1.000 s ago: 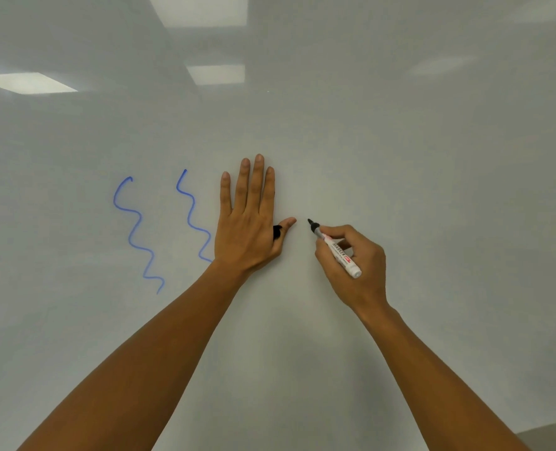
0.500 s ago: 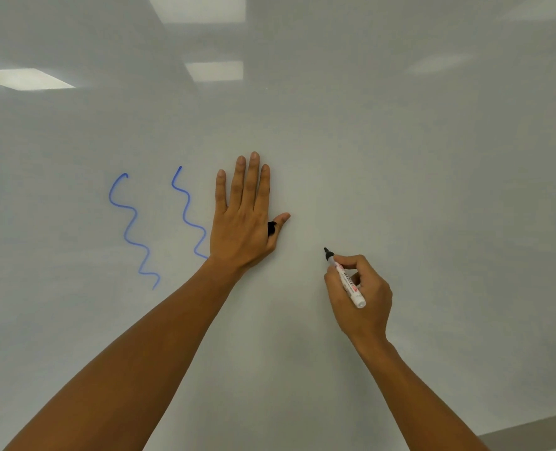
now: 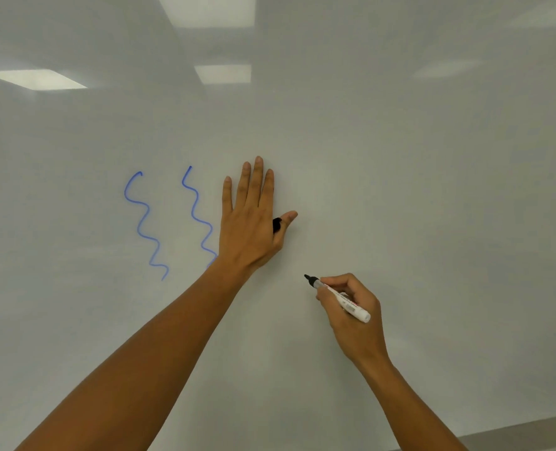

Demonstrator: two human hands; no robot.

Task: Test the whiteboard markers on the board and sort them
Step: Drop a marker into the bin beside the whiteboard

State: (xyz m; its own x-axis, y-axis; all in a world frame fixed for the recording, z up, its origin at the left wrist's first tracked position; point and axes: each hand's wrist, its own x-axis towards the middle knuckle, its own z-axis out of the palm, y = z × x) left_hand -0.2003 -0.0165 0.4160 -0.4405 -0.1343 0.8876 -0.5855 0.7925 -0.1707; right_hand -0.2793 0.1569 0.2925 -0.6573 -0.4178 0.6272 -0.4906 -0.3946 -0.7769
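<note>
My left hand lies flat on the whiteboard with fingers straight, and a black marker cap is pinched in the crook of its thumb. My right hand grips an uncapped white marker with a black tip. The tip points up and left at the board, below and right of my left hand. I see no black line on the board near the tip. Two blue wavy lines run down the board left of my left hand; my wrist covers the lower end of the nearer one.
Ceiling lights reflect in the upper part of the board. A grey ledge or floor strip shows at the bottom right corner.
My right hand has moved the marker down the board from beside my left thumb to below it, leaving no visible mark. My left hand has stayed in place.
</note>
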